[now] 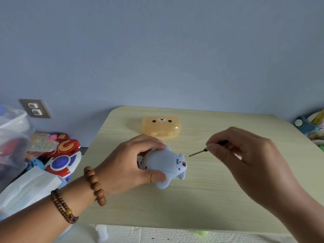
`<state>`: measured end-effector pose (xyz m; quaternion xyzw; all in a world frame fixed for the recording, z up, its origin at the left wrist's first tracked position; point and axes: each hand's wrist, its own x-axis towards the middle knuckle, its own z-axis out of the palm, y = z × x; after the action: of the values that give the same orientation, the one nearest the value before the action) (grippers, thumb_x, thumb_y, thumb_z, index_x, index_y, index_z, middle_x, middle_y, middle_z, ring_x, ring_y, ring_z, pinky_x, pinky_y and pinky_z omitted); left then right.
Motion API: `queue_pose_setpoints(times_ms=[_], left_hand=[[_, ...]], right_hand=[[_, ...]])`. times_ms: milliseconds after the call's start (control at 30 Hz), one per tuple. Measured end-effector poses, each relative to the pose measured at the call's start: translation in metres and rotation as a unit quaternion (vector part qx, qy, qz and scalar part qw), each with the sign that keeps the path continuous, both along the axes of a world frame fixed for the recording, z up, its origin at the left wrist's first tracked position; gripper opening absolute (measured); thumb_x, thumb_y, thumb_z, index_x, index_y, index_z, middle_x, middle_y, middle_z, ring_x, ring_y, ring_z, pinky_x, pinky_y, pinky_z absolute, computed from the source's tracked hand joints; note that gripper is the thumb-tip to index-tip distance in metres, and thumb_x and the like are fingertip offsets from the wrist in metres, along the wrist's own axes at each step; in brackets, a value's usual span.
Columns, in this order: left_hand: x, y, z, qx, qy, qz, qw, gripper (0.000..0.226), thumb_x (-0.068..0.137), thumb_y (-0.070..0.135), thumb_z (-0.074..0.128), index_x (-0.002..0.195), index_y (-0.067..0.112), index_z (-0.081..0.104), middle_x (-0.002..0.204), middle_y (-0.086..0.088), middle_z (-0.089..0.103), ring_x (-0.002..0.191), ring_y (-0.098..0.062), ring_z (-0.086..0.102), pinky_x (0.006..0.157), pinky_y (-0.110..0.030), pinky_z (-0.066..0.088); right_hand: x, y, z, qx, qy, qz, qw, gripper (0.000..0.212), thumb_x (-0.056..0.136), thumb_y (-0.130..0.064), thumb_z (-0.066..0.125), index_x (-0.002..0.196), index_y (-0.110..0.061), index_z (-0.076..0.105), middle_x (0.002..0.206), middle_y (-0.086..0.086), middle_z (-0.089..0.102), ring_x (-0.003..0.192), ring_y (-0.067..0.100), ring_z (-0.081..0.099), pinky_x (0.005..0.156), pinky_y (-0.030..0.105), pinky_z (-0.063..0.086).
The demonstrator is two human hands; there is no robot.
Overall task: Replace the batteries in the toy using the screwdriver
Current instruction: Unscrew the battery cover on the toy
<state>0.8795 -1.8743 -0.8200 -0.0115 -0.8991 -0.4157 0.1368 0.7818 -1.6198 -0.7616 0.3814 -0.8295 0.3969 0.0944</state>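
While left hand grips toy, right hand pinches screwdriver, tip toward toy.

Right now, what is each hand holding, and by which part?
The left hand grips the toy by its sides. The right hand pinches the screwdriver by its black handle.

Matt, smooth blue plastic on the toy gripped by the left hand; dull metal shaft on the screwdriver, just ahead of the right hand pinching it; matt wood-grain table beneath both grips.
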Motion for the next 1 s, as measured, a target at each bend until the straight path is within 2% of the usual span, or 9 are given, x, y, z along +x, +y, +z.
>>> queue_pose_setpoints(times_ms=[100, 233, 433, 733, 867, 933, 1000], left_hand=[[0.0, 0.001, 0.001, -0.007, 0.005, 0.001, 1.0, 0.062, 0.062, 0.049, 0.088, 0.119, 0.033, 0.067, 0.127, 0.019, 0.058, 0.12, -0.004, 0.058, 0.094, -0.018, 0.049], [0.0, 0.003, 0.003, -0.018, 0.009, 0.005, 1.0, 0.062, 0.061, 0.045, 0.09, 0.118, 0.032, 0.068, 0.127, 0.02, 0.057, 0.119, -0.002, 0.057, 0.094, -0.015, 0.048], [0.0, 0.006, 0.006, -0.033, 0.008, 0.004, 0.999, 0.063, 0.06, 0.045, 0.091, 0.118, 0.034, 0.068, 0.126, 0.022, 0.056, 0.119, 0.001, 0.055, 0.092, -0.011, 0.046], [0.0, 0.006, 0.007, -0.041, 0.004, 0.004, 0.999, 0.065, 0.059, 0.041, 0.093, 0.119, 0.033, 0.068, 0.127, 0.023, 0.056, 0.118, 0.003, 0.056, 0.093, -0.011, 0.046], [-0.002, 0.007, 0.006, -0.038, 0.009, 0.006, 0.999, 0.063, 0.058, 0.042, 0.093, 0.116, 0.036, 0.069, 0.126, 0.021, 0.058, 0.118, -0.002, 0.058, 0.095, -0.024, 0.051], [-0.003, 0.007, 0.006, -0.033, 0.012, 0.003, 0.999, 0.062, 0.058, 0.044, 0.093, 0.115, 0.037, 0.069, 0.126, 0.019, 0.058, 0.118, -0.005, 0.059, 0.094, -0.032, 0.053], [-0.003, 0.007, 0.006, -0.029, 0.017, -0.002, 0.999, 0.062, 0.058, 0.047, 0.092, 0.115, 0.04, 0.068, 0.126, 0.019, 0.058, 0.117, -0.007, 0.06, 0.093, -0.035, 0.054]], right_hand=[[-0.001, -0.004, -0.008, 0.021, 0.053, 0.029, 0.998, 0.008, 0.089, -0.021, 0.073, 0.082, -0.026, 0.072, 0.078, -0.014, 0.069, 0.075, 0.011, 0.064, 0.066, 0.019, 0.046], [-0.001, -0.007, -0.014, 0.006, 0.048, 0.042, 0.998, 0.008, 0.089, -0.019, 0.072, 0.084, -0.025, 0.072, 0.078, -0.015, 0.068, 0.075, 0.01, 0.064, 0.066, 0.019, 0.047], [-0.003, -0.01, -0.019, 0.031, 0.046, 0.06, 0.997, 0.008, 0.089, -0.019, 0.073, 0.082, -0.024, 0.072, 0.076, -0.014, 0.066, 0.072, 0.011, 0.062, 0.064, 0.017, 0.045], [-0.008, -0.01, -0.02, 0.044, 0.039, 0.067, 0.996, 0.008, 0.089, -0.026, 0.07, 0.082, -0.023, 0.072, 0.075, -0.013, 0.065, 0.071, 0.013, 0.061, 0.062, 0.02, 0.046], [-0.008, -0.021, -0.009, 0.103, 0.093, 0.067, 0.988, 0.023, 0.09, -0.038, 0.061, 0.079, -0.019, 0.066, 0.072, -0.009, 0.06, 0.061, 0.013, 0.054, 0.056, 0.03, 0.045], [-0.007, -0.027, -0.001, 0.172, 0.125, 0.056, 0.976, 0.029, 0.093, -0.043, 0.06, 0.076, -0.02, 0.058, 0.071, -0.006, 0.058, 0.059, 0.02, 0.054, 0.052, 0.037, 0.047], [-0.008, -0.032, 0.005, 0.248, 0.156, 0.033, 0.956, 0.038, 0.096, -0.049, 0.053, 0.069, -0.024, 0.045, 0.067, -0.004, 0.052, 0.059, 0.025, 0.054, 0.05, 0.036, 0.045]])
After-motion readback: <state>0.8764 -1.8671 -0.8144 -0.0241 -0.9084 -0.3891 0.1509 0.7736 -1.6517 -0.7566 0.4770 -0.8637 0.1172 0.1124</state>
